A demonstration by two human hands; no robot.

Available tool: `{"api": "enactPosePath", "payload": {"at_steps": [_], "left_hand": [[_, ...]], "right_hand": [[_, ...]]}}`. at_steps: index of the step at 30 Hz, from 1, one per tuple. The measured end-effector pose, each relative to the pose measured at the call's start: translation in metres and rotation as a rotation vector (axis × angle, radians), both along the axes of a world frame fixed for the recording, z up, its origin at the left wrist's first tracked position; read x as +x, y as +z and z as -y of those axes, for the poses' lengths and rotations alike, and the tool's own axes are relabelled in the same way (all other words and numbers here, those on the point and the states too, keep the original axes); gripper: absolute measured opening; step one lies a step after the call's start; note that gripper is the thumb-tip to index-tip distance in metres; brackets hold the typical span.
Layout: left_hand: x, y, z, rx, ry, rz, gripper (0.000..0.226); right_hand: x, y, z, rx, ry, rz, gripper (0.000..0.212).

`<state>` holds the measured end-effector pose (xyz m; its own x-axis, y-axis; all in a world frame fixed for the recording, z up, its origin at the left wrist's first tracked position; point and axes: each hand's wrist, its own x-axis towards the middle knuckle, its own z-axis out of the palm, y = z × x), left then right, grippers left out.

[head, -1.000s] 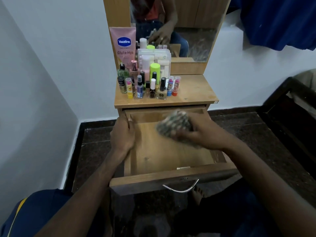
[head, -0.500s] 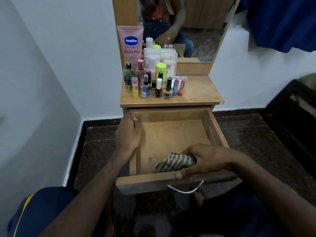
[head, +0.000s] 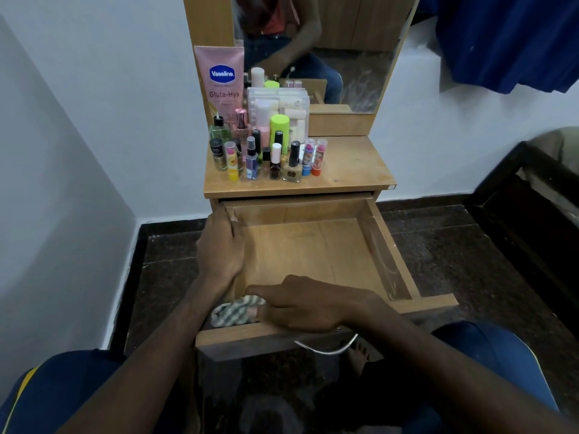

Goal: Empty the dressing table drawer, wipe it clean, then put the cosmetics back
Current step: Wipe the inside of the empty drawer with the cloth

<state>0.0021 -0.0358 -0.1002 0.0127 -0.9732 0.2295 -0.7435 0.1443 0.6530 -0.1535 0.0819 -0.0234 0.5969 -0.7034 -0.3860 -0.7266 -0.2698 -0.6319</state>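
Two bare hands work at the pulled-out drawer [head: 313, 255]; the right hand [head: 300, 305] lies flat and pressed down on a striped cloth [head: 233, 313] in the near-left corner, hiding most of it, so only a bunched green-and-white end shows; the left hand [head: 221, 245] is curled over the drawer's left wall, fingers closed on the edge, with the fingertips out of sight inside; the rest of the drawer floor is bare wood; one curved metal handle [head: 329, 349] hangs below the drawer front, partly cut off by the right wrist; up on the dressing table [head: 354, 167] the cosmetics [head: 269, 158] stand crowded on the left half, well over a dozen small bottles and tubes, too tightly packed to count exactly; among them I can pick out one tall pink Vaseline tube [head: 221, 79] leaning at the back, one lime-green capped container [head: 279, 126], one clear box [head: 279, 104] of pale rolls, and two lip balms [head: 315, 158] at the right end of the front row; the mirror [head: 329, 48] behind shows only part of the person's body and arm, dim and blurred; blue fabric [head: 507, 39] hangs at upper right, cut off by the frame; a dark wooden frame [head: 529, 214] edges in on the right, hard to identify; one bare foot [head: 360, 355] peeks out under the drawer front on the dark stone floor
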Motion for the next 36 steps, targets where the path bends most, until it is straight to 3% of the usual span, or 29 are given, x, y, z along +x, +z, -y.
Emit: {"api": "enactPosePath", "payload": {"at_steps": [3, 8, 11, 15, 19, 22, 26, 28, 30, 32, 36], "left_hand": [[0.000, 0.001, -0.002, -0.004, -0.017, -0.010, 0.027], [0.000, 0.001, -0.002, -0.001, -0.017, -0.040, 0.028], [0.000, 0.001, -0.003, 0.003, -0.018, -0.052, 0.030], [0.001, 0.002, -0.001, 0.018, -0.022, -0.059, 0.031], [0.002, 0.000, 0.001, 0.024, -0.017, -0.035, 0.032], [0.001, 0.000, 0.001, 0.020, -0.012, -0.037, 0.031], [0.001, 0.000, -0.001, 0.003, -0.031, -0.075, 0.035], [0.000, 0.001, -0.003, 0.010, -0.033, -0.099, 0.036], [-0.001, 0.002, -0.004, 0.010, -0.037, -0.102, 0.037], [0.000, 0.001, -0.003, 0.004, -0.034, -0.086, 0.036], [0.000, -0.001, 0.001, 0.005, -0.010, -0.024, 0.037]], "right_hand": [[-0.034, 0.010, -0.003, -0.013, 0.026, -0.046, 0.025], [-0.093, 0.022, -0.004, 0.159, -0.139, -0.126, 0.028], [-0.088, 0.016, 0.004, -0.003, -0.117, -0.218, 0.035], [-0.037, 0.001, 0.005, -0.066, -0.106, -0.086, 0.034], [0.015, -0.005, 0.010, -0.001, -0.067, 0.054, 0.031], [0.008, -0.006, 0.012, 0.047, -0.068, 0.037, 0.042], [-0.053, -0.003, 0.012, 0.051, -0.089, -0.071, 0.039], [-0.084, 0.003, 0.013, 0.162, -0.166, -0.018, 0.042], [-0.100, 0.005, 0.017, 0.147, -0.157, -0.023, 0.044], [-0.089, 0.003, 0.022, 0.068, -0.109, -0.076, 0.042], [-0.025, -0.015, 0.016, 0.079, -0.058, 0.029, 0.026]]}}
